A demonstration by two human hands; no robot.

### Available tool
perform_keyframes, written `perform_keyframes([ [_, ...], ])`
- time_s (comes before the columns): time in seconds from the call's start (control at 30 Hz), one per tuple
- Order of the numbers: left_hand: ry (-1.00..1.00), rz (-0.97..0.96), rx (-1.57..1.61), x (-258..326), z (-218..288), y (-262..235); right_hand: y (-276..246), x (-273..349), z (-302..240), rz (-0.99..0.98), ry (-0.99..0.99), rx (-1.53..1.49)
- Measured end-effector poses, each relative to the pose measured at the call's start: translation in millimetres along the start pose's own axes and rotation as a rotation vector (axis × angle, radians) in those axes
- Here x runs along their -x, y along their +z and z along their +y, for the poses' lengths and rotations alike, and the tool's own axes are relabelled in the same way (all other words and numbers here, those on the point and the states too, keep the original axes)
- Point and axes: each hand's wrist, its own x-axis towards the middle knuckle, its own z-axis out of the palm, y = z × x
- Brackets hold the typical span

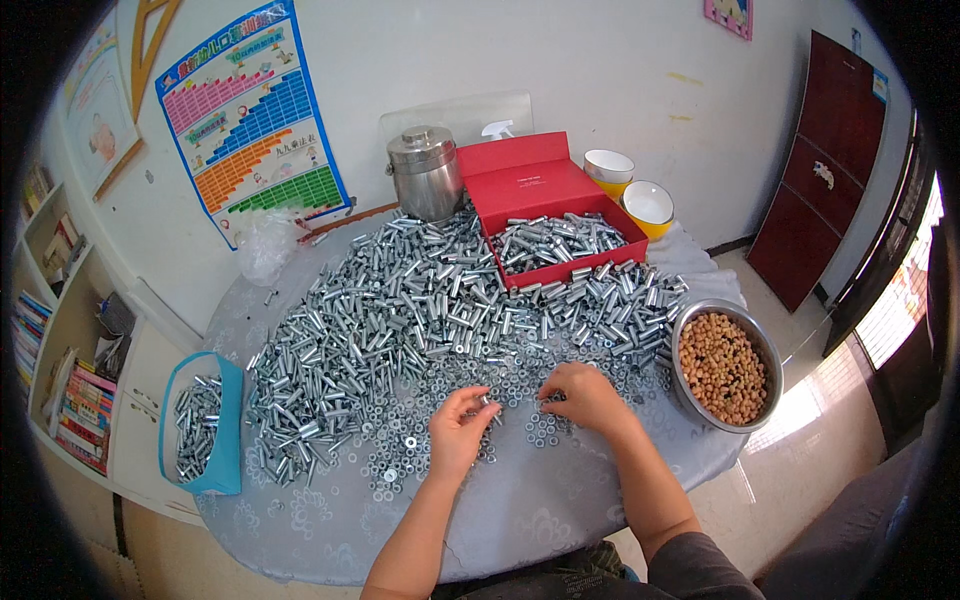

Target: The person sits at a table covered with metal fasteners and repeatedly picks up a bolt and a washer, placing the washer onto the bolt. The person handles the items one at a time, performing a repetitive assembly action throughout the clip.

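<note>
A big heap of silver metal sleeves and bolts (pixel 420 310) covers a round table with a pale grey patterned cloth (pixel 530 510). Small nuts and washers (pixel 400 455) lie scattered along the heap's near edge. My left hand (pixel 460 430) pinches a small silver piece between thumb and fingers just above the washers. To its right, my right hand (pixel 590 397) lies palm down on a patch of nuts, fingers curled onto them; whether it grips one is hidden.
A red box (pixel 545 215) with its lid up holds more silver parts at the back. A steel bowl of brown nuts (pixel 725 365) sits right. A blue basket (pixel 205 425) of parts hangs left. A steel canister (pixel 425 172) and two bowls (pixel 630 190) stand behind.
</note>
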Motion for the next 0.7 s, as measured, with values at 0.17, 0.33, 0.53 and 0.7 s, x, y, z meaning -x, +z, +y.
perform_keyframes([
  [0.17, -0.053, 0.033, 0.159, -2.3, 0.4, -3.4, -2.5, -2.8, -12.3, -0.059, 0.249, -0.166],
  [0.33, -0.203, 0.071, 0.372, -4.0, 4.6, -5.4, 8.9, -6.2, -19.1, -0.064, 0.346, -0.682],
  [0.53, -0.324, 0.083, 0.569, -4.2, -1.2, -7.8, 21.5, -8.9, -32.4, -0.075, 0.363, -0.924],
  [0.7, -0.415, 0.064, 0.666, -3.1, -3.4, -9.3, 22.5, -9.5, -39.0, 0.004, 0.406, -0.795],
])
